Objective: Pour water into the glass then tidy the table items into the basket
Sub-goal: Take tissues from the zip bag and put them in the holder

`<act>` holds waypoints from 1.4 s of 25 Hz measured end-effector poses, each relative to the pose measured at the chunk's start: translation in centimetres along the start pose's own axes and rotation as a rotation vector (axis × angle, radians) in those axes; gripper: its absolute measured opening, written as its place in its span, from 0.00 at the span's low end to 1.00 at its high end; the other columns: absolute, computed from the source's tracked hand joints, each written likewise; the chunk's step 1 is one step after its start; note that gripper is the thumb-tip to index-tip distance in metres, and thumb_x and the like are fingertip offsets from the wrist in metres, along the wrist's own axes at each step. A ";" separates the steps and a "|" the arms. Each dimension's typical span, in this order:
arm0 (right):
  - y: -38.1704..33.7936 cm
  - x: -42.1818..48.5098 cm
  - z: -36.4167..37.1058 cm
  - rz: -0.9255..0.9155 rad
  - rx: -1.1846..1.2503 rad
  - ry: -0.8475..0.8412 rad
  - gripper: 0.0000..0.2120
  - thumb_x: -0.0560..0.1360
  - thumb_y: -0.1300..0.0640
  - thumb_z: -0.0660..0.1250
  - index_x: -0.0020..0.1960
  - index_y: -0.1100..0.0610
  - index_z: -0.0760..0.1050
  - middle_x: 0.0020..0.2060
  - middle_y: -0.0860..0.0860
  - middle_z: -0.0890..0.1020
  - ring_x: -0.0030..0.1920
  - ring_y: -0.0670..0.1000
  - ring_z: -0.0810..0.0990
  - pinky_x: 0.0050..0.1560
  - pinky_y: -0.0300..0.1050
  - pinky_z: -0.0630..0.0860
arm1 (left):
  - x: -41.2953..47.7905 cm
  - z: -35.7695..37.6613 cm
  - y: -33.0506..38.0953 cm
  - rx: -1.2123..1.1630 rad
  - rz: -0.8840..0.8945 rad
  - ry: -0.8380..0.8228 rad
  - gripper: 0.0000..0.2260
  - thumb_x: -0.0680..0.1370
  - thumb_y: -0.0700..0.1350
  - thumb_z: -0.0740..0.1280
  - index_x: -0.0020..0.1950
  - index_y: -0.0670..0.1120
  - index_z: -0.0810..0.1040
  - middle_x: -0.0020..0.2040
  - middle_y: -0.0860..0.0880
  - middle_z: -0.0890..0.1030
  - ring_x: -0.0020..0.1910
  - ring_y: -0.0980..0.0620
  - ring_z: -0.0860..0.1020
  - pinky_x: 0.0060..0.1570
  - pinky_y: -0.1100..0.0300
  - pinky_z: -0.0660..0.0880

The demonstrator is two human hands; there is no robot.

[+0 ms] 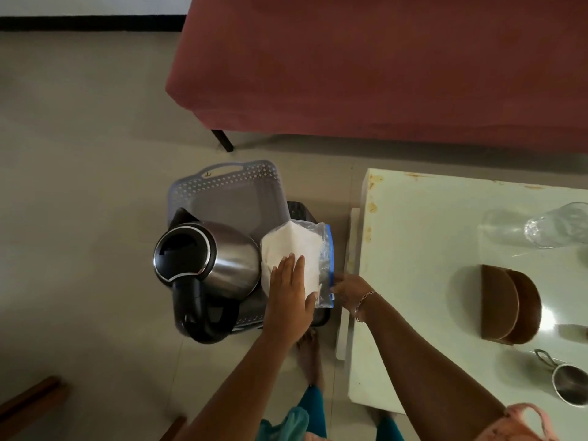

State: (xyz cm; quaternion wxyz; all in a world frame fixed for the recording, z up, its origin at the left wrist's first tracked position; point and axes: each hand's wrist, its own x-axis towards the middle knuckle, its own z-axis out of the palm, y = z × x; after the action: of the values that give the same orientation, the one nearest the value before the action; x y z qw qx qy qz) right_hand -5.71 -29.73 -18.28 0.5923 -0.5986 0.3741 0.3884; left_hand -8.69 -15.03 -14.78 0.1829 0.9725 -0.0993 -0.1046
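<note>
Basket (222, 183) of grey perforated plastic sits on the floor at mid-frame, just left of the white counter (429, 233). A steel kettle (222, 259) fills its left side. A clear zip bag (296, 246) of white powder is at its right side, just beside the kettle. The left hand (289, 294) lies flat on the bag, its grip slack — fingers straight, closed on nothing. The right hand (350, 289) has a pinching grip on the bag's blue zip edge. On the counter at the right of the frame — a glass (553, 227), a brown wooden holder (509, 307) and a small metal cup (569, 385).
</note>
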 end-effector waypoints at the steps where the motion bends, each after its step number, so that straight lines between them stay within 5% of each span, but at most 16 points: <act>1: -0.3 -0.7 0.0 0.014 0.017 0.012 0.14 0.71 0.76 0.58 0.55 0.71 0.72 0.44 0.61 0.78 0.43 0.59 0.77 0.39 0.45 0.79 | -0.4 0.0 -0.2 -0.011 0.001 -0.006 0.32 0.70 0.43 0.72 0.70 0.37 0.64 0.68 0.36 0.69 0.68 0.37 0.68 0.66 0.44 0.60; 6: -1.7 -3.8 -0.3 -0.113 -0.059 0.240 0.19 0.68 0.67 0.70 0.57 0.60 0.71 0.48 0.58 0.77 0.49 0.60 0.79 0.52 0.53 0.78 | -1.6 -0.8 0.2 -0.079 0.054 -0.009 0.38 0.68 0.53 0.73 0.71 0.43 0.58 0.70 0.40 0.68 0.70 0.40 0.64 0.67 0.43 0.57; 8: -2.7 -6.0 0.0 -0.227 -0.030 0.327 0.17 0.66 0.65 0.73 0.50 0.56 0.70 0.48 0.59 0.79 0.48 0.60 0.80 0.48 0.51 0.79 | -1.6 -2.1 1.1 -0.138 0.106 0.008 0.40 0.67 0.58 0.70 0.71 0.46 0.54 0.71 0.41 0.66 0.72 0.43 0.61 0.67 0.43 0.51; 10: -4.1 -8.5 0.7 -0.354 0.001 0.347 0.12 0.66 0.65 0.73 0.43 0.56 0.71 0.44 0.58 0.81 0.43 0.57 0.80 0.42 0.47 0.79 | -1.7 -3.5 2.1 -0.142 0.171 0.072 0.40 0.66 0.58 0.71 0.71 0.45 0.56 0.70 0.41 0.69 0.70 0.43 0.65 0.67 0.40 0.56; 12: -5.7 -11.0 1.5 -0.462 -0.007 0.369 0.11 0.67 0.64 0.73 0.42 0.56 0.72 0.41 0.56 0.81 0.41 0.55 0.80 0.42 0.46 0.79 | -1.7 -5.0 3.0 -0.157 0.200 0.201 0.34 0.68 0.56 0.69 0.69 0.44 0.62 0.67 0.43 0.73 0.67 0.46 0.69 0.65 0.42 0.66; 17: -9.7 -17.4 0.8 -0.636 -0.043 0.426 0.13 0.67 0.64 0.72 0.36 0.51 0.69 0.39 0.56 0.81 0.41 0.57 0.81 0.46 0.52 0.81 | -1.6 -9.6 6.7 -0.352 0.222 0.552 0.16 0.76 0.48 0.63 0.62 0.42 0.73 0.60 0.44 0.79 0.62 0.50 0.75 0.67 0.52 0.67; 21: -11.1 -22.4 -2.3 -0.693 0.105 0.221 0.05 0.74 0.65 0.65 0.40 0.58 0.75 0.40 0.60 0.81 0.39 0.56 0.82 0.45 0.52 0.81 | -1.3 -13.5 11.1 -0.511 0.159 0.661 0.10 0.76 0.40 0.63 0.55 0.41 0.80 0.52 0.45 0.83 0.53 0.56 0.79 0.58 0.64 0.74; 24: -10.9 -25.6 -5.9 -0.889 0.002 0.367 0.05 0.76 0.65 0.61 0.47 0.61 0.76 0.41 0.60 0.83 0.38 0.54 0.83 0.43 0.47 0.81 | -0.6 -16.1 15.1 -0.609 0.092 0.677 0.13 0.77 0.44 0.61 0.51 0.39 0.81 0.45 0.45 0.85 0.44 0.59 0.78 0.42 0.77 0.71; 26: -10.7 -27.5 -8.4 -1.158 -0.289 0.577 0.07 0.74 0.66 0.64 0.49 0.61 0.79 0.47 0.56 0.83 0.46 0.53 0.82 0.46 0.38 0.77 | -0.2 -17.3 17.7 -0.645 0.105 0.659 0.13 0.76 0.45 0.61 0.50 0.39 0.82 0.42 0.45 0.85 0.41 0.59 0.77 0.38 0.76 0.70; 29: -11.1 -29.5 -11.3 -1.339 -0.531 0.546 0.11 0.71 0.63 0.69 0.53 0.60 0.79 0.54 0.53 0.81 0.58 0.45 0.73 0.57 0.36 0.69 | 0.2 -18.5 21.4 -0.710 0.133 0.606 0.12 0.76 0.45 0.63 0.49 0.38 0.81 0.42 0.45 0.84 0.42 0.58 0.77 0.39 0.72 0.71; 35: -12.2 -32.3 -16.1 -1.471 -0.428 0.524 0.08 0.69 0.61 0.70 0.47 0.61 0.82 0.44 0.50 0.83 0.42 0.39 0.78 0.47 0.27 0.72 | 0.8 -20.0 27.5 -0.820 0.195 0.589 0.12 0.75 0.46 0.62 0.48 0.39 0.81 0.39 0.50 0.81 0.36 0.57 0.77 0.37 0.68 0.72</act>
State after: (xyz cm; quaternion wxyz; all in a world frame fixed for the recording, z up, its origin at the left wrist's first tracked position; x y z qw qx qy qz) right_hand -7.81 -45.95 16.07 0.4617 -0.8634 -0.0713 -0.1905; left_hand -7.34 -33.59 13.67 0.5782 0.7953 -0.0846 0.1611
